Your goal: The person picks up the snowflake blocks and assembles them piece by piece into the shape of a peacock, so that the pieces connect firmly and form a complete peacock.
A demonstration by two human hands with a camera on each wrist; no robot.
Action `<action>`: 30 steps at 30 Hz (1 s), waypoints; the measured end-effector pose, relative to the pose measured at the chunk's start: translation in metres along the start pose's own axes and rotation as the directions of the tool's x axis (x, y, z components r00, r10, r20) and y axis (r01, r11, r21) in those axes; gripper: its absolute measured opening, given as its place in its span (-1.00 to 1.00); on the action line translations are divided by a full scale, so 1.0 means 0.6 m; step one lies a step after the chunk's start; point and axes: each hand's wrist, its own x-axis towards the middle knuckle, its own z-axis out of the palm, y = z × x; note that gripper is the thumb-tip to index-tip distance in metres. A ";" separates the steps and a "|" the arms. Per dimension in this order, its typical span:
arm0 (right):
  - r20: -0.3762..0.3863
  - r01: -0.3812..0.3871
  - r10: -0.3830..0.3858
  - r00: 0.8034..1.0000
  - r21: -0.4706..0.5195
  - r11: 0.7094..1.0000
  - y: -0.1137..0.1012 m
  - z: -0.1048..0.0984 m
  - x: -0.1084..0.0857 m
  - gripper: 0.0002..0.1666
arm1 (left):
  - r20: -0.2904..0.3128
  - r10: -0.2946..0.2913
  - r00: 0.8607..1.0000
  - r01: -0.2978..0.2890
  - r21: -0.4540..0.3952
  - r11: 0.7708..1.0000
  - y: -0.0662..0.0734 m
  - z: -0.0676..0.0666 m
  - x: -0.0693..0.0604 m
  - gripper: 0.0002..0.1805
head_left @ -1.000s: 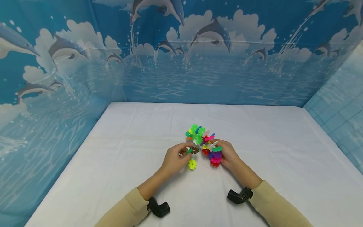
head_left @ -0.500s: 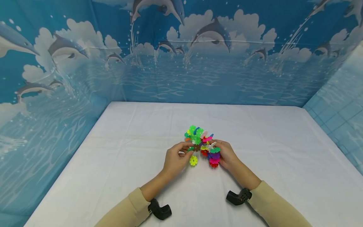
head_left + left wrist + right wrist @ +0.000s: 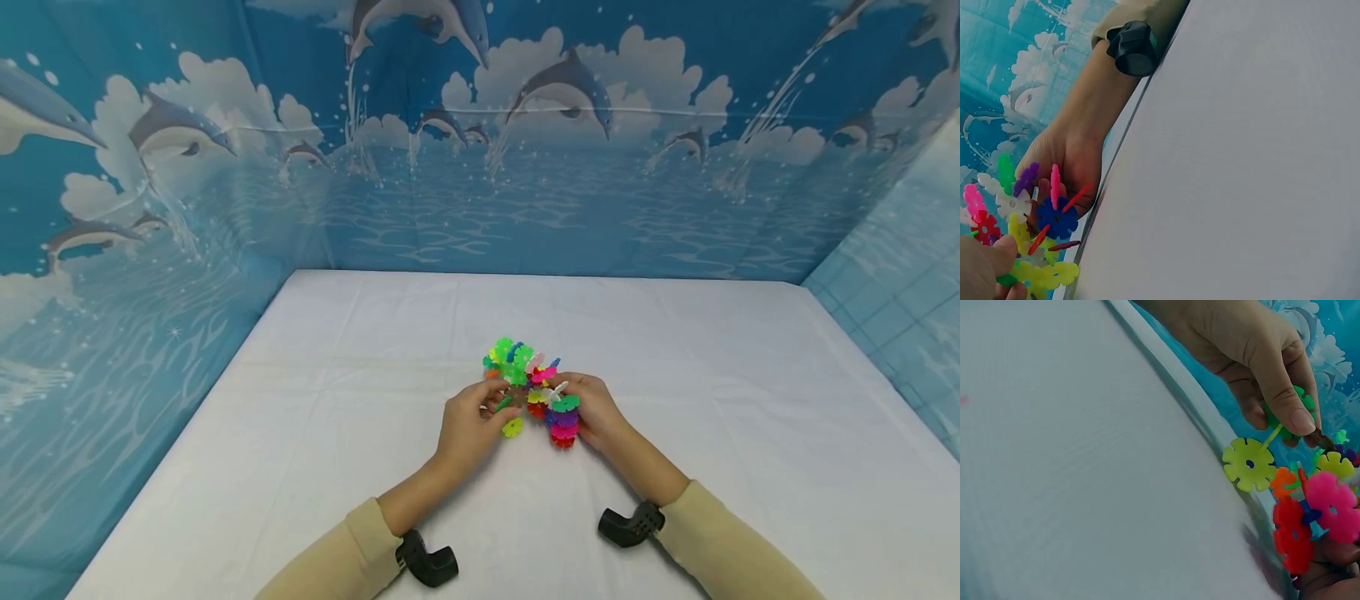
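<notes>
A bundle of interlocked flower-shaped plastic discs [image 3: 564, 418] in many colours is held up over the table. My right hand [image 3: 597, 410] grips it from the right side, fingers partly hidden behind it. My left hand [image 3: 467, 427] pinches a green disc [image 3: 1300, 400] between thumb and fingers. Joined to that disc are yellow-green discs [image 3: 1249, 464] hanging below and a brown disc [image 3: 517, 395] pointing at the bundle. In the right wrist view the brown disc's edge is against or very near the bundle; whether they are joined I cannot tell.
A white cloth [image 3: 360, 350] covers the table. Behind it and along both sides hang blue curtains [image 3: 480, 217] printed with dolphins. Each wrist wears a black camera mount [image 3: 429, 560] near the sleeve cuff.
My left hand has shifted slightly right with its few discs, while my right hand has brought the bundle a little left and lower. The gap between brown disc and bundle has narrowed.
</notes>
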 end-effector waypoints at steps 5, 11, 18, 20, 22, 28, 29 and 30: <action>0.007 0.057 -0.057 0.998 -0.023 0.998 0.003 0.007 -0.005 -0.65 | -0.025 0.016 1.000 -0.015 0.046 0.999 -0.001 0.002 -0.003 -0.62; 0.010 0.099 -0.098 0.995 -0.078 0.992 0.006 0.005 -0.008 -0.70 | -0.010 0.028 1.000 -0.028 0.045 0.999 0.003 0.002 -0.004 -0.68; 0.024 0.140 -0.138 0.990 -0.184 0.973 0.007 0.002 -0.006 -0.78 | 0.044 -0.015 0.999 0.011 0.080 0.997 0.012 -0.002 -0.003 -0.71; 0.026 0.141 -0.138 0.990 -0.213 0.967 0.006 0.001 -0.005 -0.79 | 0.055 -0.034 0.998 0.029 0.092 0.995 0.013 -0.003 -0.003 -0.71; 0.029 0.140 -0.136 0.990 -0.233 0.963 0.005 0.001 -0.005 -0.78 | 0.058 -0.052 0.997 0.046 0.099 0.994 0.015 -0.002 -0.002 -0.71; 0.035 0.132 -0.127 0.991 -0.239 0.962 0.003 0.001 -0.005 -0.79 | 0.038 -0.056 0.998 0.052 0.092 0.994 0.014 0.002 -0.003 -0.69; 0.035 0.131 -0.126 0.991 -0.236 0.963 0.003 0.001 -0.005 -0.79 | 0.033 -0.054 0.998 0.050 0.089 0.995 0.014 0.003 -0.004 -0.69; 0.036 0.130 -0.124 0.992 -0.233 0.964 0.003 0.001 -0.004 -0.80 | 0.028 -0.050 0.998 0.047 0.088 0.995 0.013 0.004 -0.004 -0.69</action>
